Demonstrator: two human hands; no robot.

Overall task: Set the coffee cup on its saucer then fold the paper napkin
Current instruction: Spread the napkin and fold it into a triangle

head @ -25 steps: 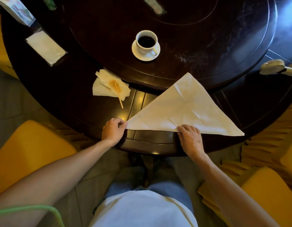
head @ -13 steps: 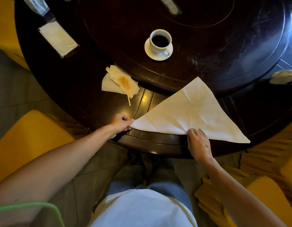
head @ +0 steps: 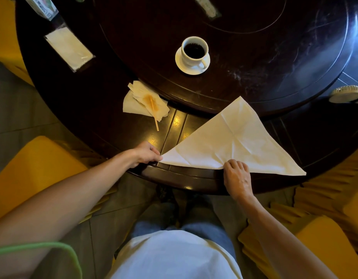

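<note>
A white coffee cup (head: 194, 51) full of dark coffee stands on its white saucer (head: 181, 65) on the raised round centre of the dark table. Near the table's front edge lies the white paper napkin (head: 232, 141), folded into a triangle with its long edge toward me. My left hand (head: 146, 153) pinches the napkin's left corner. My right hand (head: 237, 178) rests with its fingertips on the napkin's near edge, around its middle.
A crumpled stained napkin (head: 144, 101) with a wooden stir stick (head: 154, 115) lies left of centre. A wrapped napkin pack (head: 68, 49) sits far left, a white brush-like object (head: 345, 94) at the right edge. Yellow chairs (head: 29, 168) flank me.
The view has shifted slightly. My left hand stays at the napkin's left corner, and my right hand stays on the near edge; the napkin remains a flat triangle.
</note>
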